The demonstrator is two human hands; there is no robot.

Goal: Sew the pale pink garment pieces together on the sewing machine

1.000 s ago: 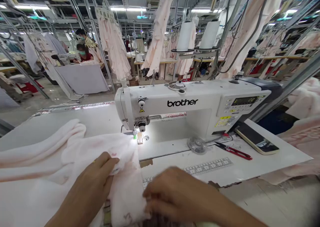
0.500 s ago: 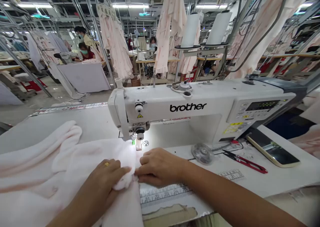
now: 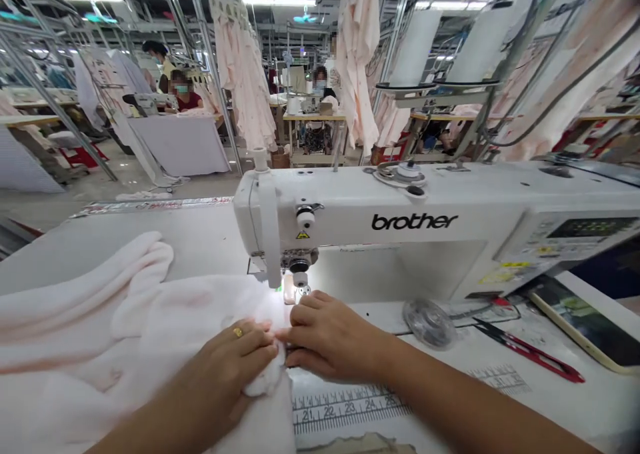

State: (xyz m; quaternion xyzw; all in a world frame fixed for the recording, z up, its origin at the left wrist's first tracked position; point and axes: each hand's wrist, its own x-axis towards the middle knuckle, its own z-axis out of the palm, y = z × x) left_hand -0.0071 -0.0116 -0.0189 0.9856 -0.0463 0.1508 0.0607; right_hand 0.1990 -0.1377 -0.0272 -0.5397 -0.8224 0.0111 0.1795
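Pale pink fleecy fabric (image 3: 185,307) lies bunched over the left of the sewing table, its right edge running up to the needle area of a white sewing machine (image 3: 345,214). My left hand (image 3: 240,357), with a gold ring, is closed on the fabric near that edge, thumb and fingers pinching a fold. Just right of it, my right hand (image 3: 330,337) pinches the same edge with bent fingers, close in front of the presser foot. The two hands nearly touch. The needle itself is hidden in the bright lamp glare.
Right of my hands lie a clear round plastic case (image 3: 430,323), red-handled thread snips (image 3: 535,354) and a phone (image 3: 585,321). A printed ruler scale (image 3: 350,407) runs along the table's front. Thread cones (image 3: 415,47) and hanging pink garments (image 3: 245,81) stand behind; people sit at other machines.
The view has shifted, so the machine sits further right and looks larger. My hands remain at the fabric edge; the left fingers have moved slightly closer to the right hand.
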